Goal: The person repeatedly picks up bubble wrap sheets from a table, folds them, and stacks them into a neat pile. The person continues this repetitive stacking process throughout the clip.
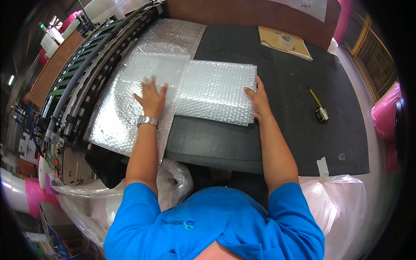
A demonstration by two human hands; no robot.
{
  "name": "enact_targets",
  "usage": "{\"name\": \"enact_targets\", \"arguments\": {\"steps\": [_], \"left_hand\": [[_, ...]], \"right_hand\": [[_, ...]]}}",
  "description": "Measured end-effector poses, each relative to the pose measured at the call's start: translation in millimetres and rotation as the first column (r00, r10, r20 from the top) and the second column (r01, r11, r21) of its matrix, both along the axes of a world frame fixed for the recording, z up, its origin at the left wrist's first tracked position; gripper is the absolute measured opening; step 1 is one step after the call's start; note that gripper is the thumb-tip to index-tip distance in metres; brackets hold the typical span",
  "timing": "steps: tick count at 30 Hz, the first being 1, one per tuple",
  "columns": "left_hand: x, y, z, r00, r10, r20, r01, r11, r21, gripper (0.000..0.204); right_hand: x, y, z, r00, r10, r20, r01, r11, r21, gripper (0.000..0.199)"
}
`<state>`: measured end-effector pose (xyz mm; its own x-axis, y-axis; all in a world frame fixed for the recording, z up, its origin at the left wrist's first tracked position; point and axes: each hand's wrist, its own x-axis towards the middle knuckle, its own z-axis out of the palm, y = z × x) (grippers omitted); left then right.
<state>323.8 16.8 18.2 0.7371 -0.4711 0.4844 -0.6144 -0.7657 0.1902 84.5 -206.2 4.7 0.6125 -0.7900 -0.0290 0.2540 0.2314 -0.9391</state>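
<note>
A stack of clear bubble wrap pieces [216,91] lies on the dark table, its left part over a larger bubble wrap sheet [110,117]. My right hand [258,99] grips the stack's right edge, thumb on top and the other fingers along the edge and partly hidden. My left hand [151,95], with a metal-banded watch [148,121] at the wrist, is spread palm down over the bubble wrap to the left. Its fingertips are slightly blurred, and whether it presses on the film I cannot tell.
Machine rollers [86,73] run along the table's left side. A tape measure [320,108], partly pulled out, lies at the right. Toward the back, a tape roll [286,41] rests on brown cardboard [271,37]. Plastic bags [333,199] hang by the front edge.
</note>
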Motion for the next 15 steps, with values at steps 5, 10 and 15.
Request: {"name": "enact_targets", "arguments": {"steps": [5,10,15], "left_hand": [[-30.8,-13.2,0.4,0.949,-0.236,-0.210,0.291,0.912,0.290,0.063],[-46.8,0.6,19.8,0.925,-0.279,-0.258,0.364,0.842,0.398,0.070],[-86.2,6.6,7.4,0.818,-0.525,-0.236,0.573,0.780,0.252,0.064]], "right_hand": [[-5.8,2.5,4.3,0.999,-0.042,-0.018,0.041,0.999,-0.023,0.069],[-14.1,-6.6,0.2,0.994,-0.074,-0.082,0.066,0.993,-0.093,0.069],[-14.8,-0.8,4.3,0.998,-0.032,0.051,0.034,0.999,-0.036,0.073]]}}
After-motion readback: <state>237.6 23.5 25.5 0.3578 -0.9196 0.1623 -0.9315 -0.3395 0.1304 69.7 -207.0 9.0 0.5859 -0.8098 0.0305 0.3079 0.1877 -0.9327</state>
